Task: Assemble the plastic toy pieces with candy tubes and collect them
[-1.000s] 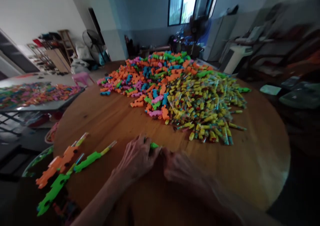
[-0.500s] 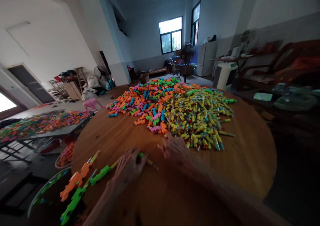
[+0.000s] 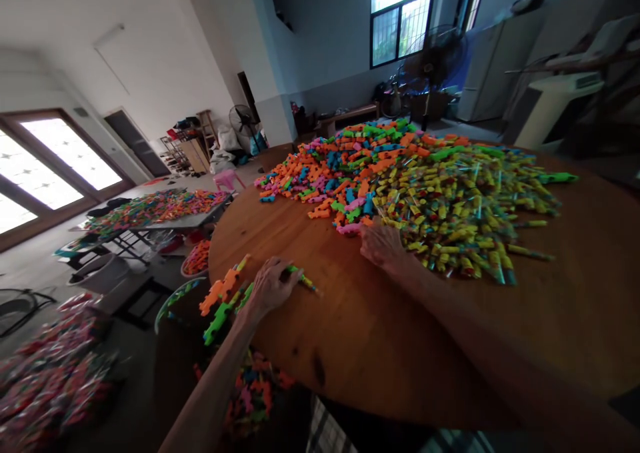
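My left hand is closed around a green plastic toy with a yellow tube that sticks out past the fingers to the right. Beside its wrist lie an orange toy with a yellow tube and a green toy, near the table's left edge. At the front of the heap, my right hand has its fingers curled onto an orange plastic toy; the fingertips are partly hidden. A pink toy lies just left of them. Yellow-wrapped tubes are piled to the right of this hand.
Loose coloured toys form a heap on the round wooden table. A second table of toys stands at left. Tubs and bagged toys are on the floor. A standing fan is behind.
The view has turned left and down. My right hand has moved forward onto the orange toy at the heap's edge. My left hand still holds the green toy.
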Motion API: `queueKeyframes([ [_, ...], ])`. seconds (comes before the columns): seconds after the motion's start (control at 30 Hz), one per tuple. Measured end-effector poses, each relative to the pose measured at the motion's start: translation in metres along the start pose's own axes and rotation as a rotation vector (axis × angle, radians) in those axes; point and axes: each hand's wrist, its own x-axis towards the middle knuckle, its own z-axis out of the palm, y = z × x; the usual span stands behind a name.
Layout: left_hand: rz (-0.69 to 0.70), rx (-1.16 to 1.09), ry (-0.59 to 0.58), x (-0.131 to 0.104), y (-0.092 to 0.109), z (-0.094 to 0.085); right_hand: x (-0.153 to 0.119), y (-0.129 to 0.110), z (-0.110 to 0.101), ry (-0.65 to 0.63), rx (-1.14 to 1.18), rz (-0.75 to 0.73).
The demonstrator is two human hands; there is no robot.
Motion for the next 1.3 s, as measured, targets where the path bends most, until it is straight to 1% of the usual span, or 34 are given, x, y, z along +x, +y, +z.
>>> queueKeyframes([
  [0.07,-0.001,0.019,0.014,0.001,0.001,0.002,-0.011,-0.018,-0.007,0.000,0.014,0.004],
  [0.13,-0.003,0.039,0.028,0.001,0.003,0.003,-0.026,-0.043,-0.012,-0.018,0.052,-0.051],
  [0.23,-0.002,0.051,0.022,0.002,0.009,0.005,-0.045,-0.077,-0.009,-0.106,0.123,-0.263],
  [0.3,-0.004,0.045,0.012,0.003,0.011,0.005,-0.052,-0.089,-0.001,-0.171,0.127,-0.373],
  [0.37,0.008,0.026,0.016,0.002,0.011,0.006,-0.052,-0.091,0.010,-0.202,0.104,-0.444],
  [0.47,0.043,0.001,0.034,0.002,0.009,0.007,-0.047,-0.083,0.024,-0.196,0.084,-0.540],
  [0.57,0.058,-0.009,0.045,0.002,0.007,0.009,-0.046,-0.078,0.028,-0.193,0.079,-0.564],
  [0.73,0.060,-0.004,0.088,-0.001,0.004,0.012,-0.049,-0.084,0.013,-0.205,0.157,-0.491],
  [0.8,0.044,0.026,0.121,-0.003,-0.004,0.012,-0.042,-0.079,0.006,-0.145,0.141,-0.372],
  [0.87,0.026,0.073,0.152,-0.007,-0.019,0.009,-0.031,-0.064,0.002,-0.064,0.058,-0.184],
  [0.93,0.018,0.104,0.185,-0.011,-0.041,0.005,-0.020,-0.041,0.001,-0.004,-0.030,-0.023],
  [0.97,0.014,0.115,0.196,-0.013,-0.054,0.001,-0.016,-0.028,0.002,0.016,-0.055,0.022],
  [1.03,-0.018,0.159,0.221,-0.017,-0.076,-0.007,-0.010,-0.007,0.007,0.053,-0.084,0.063],
  [1.1,-0.067,0.257,0.267,-0.020,-0.089,-0.016,-0.006,0.005,0.012,0.070,-0.099,0.096],
  [1.13,-0.093,0.315,0.310,-0.020,-0.090,-0.021,-0.003,0.008,0.014,0.067,-0.100,0.112],
  [1.17,-0.112,0.362,0.360,-0.019,-0.087,-0.025,-0.001,0.009,0.014,0.058,-0.096,0.121],
  [1.2,-0.113,0.388,0.399,-0.019,-0.080,-0.027,0.002,0.009,0.013,0.045,-0.090,0.122],
  [1.27,-0.075,0.375,0.419,-0.015,-0.056,-0.029,0.005,0.007,0.009,0.016,-0.076,0.120],
  [1.3,-0.036,0.341,0.392,-0.012,-0.041,-0.028,0.006,0.005,0.005,0.004,-0.072,0.122],
])
